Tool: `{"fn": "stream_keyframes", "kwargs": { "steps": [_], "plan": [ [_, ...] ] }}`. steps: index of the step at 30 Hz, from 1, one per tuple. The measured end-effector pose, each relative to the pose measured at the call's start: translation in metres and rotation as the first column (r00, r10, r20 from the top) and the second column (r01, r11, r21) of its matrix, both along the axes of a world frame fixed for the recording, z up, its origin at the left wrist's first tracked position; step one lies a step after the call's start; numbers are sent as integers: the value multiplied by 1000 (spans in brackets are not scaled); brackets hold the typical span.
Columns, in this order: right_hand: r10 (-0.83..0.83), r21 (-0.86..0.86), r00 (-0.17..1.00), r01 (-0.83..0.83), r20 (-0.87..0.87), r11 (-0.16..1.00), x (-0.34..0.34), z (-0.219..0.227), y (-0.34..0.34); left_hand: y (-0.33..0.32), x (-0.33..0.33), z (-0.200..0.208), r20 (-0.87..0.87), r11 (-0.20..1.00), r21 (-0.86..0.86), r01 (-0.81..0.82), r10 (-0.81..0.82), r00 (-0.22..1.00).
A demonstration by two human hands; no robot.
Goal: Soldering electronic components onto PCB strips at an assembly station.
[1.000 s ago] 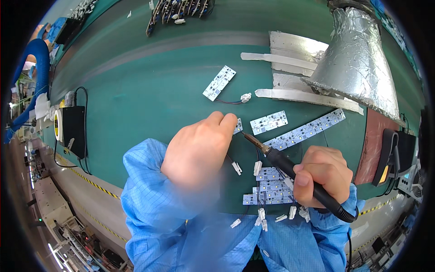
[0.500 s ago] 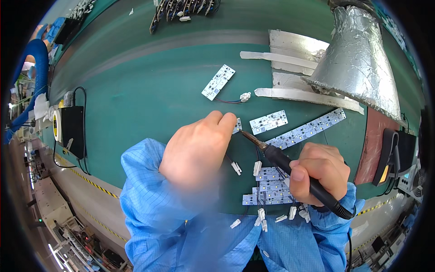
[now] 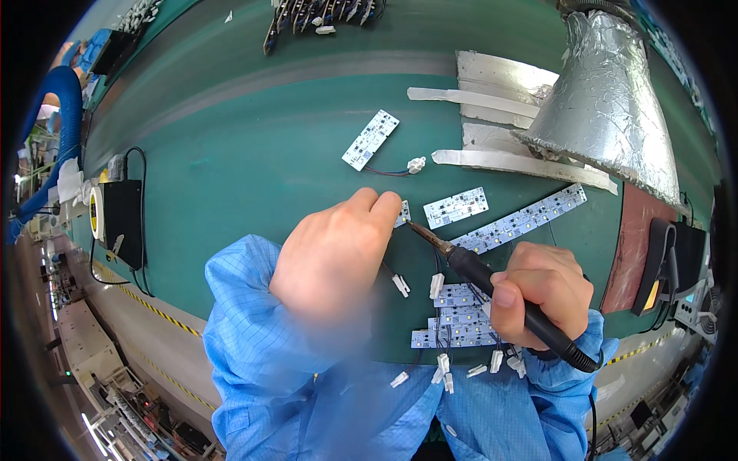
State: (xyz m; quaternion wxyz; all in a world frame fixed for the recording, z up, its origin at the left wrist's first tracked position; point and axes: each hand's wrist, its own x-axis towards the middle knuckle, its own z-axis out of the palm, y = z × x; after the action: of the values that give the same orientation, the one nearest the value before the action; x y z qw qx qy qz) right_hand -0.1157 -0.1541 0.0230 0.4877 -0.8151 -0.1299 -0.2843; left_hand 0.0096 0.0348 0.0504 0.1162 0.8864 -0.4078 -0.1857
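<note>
Dark boards (image 3: 327, 14) rightward, clear of iron (image 3: 473, 266)

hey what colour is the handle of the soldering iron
The soldering iron's handle is black; the head view shows it best.

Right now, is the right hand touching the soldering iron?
Touching. The head view shows the right hand closed around the soldering iron, thumb and fingers against it with no gap between.

Hands (image 3: 332, 244) hold a circuit board (image 3: 404, 213) and soldering iron (image 3: 478, 276).
</note>
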Motion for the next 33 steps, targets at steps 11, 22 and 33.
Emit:
{"fn": "stream_keyframes", "kwargs": {
  "steps": [11,22,33],
  "plan": [
    [-12,-2,999,12,44,1000,-2,1,-1,1,1,-2,-4,1000,-10,2,-2,1000],
    [-431,240,875,380,221,893,-35,11,-31,16,24,20,-62,997,-50,-58,55,997],
    [-382,269,898,321,218,908,-36,17,-43,26,-37,-12,239,891,-167,422,-378,894]
  ]
}}
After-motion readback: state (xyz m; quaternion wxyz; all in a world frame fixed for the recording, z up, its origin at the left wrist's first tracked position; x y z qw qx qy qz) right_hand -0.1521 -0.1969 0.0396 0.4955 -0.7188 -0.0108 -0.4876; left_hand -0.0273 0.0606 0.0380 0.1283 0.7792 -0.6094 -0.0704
